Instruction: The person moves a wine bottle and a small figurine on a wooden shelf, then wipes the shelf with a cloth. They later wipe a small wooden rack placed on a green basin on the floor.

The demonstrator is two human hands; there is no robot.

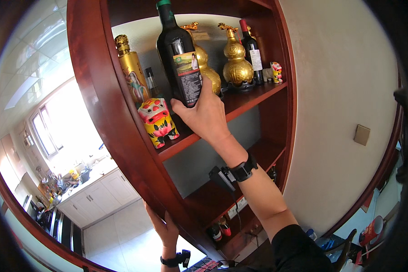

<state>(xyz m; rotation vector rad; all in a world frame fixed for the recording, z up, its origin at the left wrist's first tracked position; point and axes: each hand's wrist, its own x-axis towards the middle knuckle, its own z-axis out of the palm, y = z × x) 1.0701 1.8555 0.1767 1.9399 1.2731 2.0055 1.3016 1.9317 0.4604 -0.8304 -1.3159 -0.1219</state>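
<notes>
My right hand (207,112) grips the lower part of a dark glass bottle (176,44) with a green cap and a printed label. The bottle is tilted above the cabinet's upper shelf (258,97); whether its base touches the shelf is hidden behind my hand. Just left of the hand stands a painted tiger figurine (159,122). A gold bottle (132,68) and a smaller dark bottle (152,83) are behind the figurine. Lower down, my left hand (165,226) rests against the edge of the reddish wooden upright (122,102), thumb apart from the fingers, holding nothing.
Two gold gourd-shaped bottles (238,64), a red-capped wine bottle (253,51) and a small figurine (276,72) share the shelf. Small bottles (224,226) sit low in the cabinet. A kitchen counter (95,170) lies at left, a wall with a switch (362,135) at right.
</notes>
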